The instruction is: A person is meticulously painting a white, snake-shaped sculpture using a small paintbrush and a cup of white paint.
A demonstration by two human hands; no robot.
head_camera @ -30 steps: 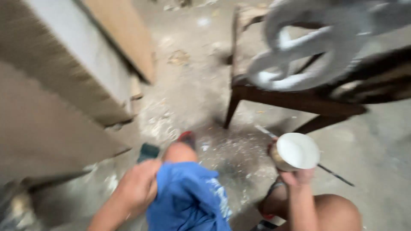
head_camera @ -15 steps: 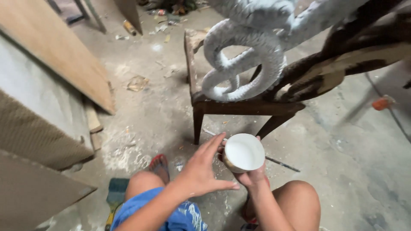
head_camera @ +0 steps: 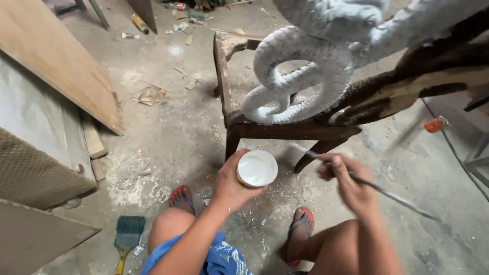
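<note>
My left hand (head_camera: 230,184) grips a small round cup of white paint (head_camera: 257,168) in front of my knees. My right hand (head_camera: 351,184) holds a thin paintbrush (head_camera: 379,189), blurred by motion, its handle slanting down to the right. Just above both hands stands a dark wooden frame (head_camera: 285,128) carrying a white-painted coiled carving (head_camera: 298,76) shaped like a twisted rope or snake. It continues up to the right over dark unpainted wood (head_camera: 407,91).
A wide flat brush (head_camera: 127,235) lies on the dusty concrete floor by my left knee. Wooden boards (head_camera: 56,66) and panels lean at the left. My feet in red sandals (head_camera: 182,198) rest on the floor. An orange object (head_camera: 434,124) and debris lie further off.
The cup passed from my right hand to my left hand. My right hand now holds the thin brush, and my view has settled on the carving.
</note>
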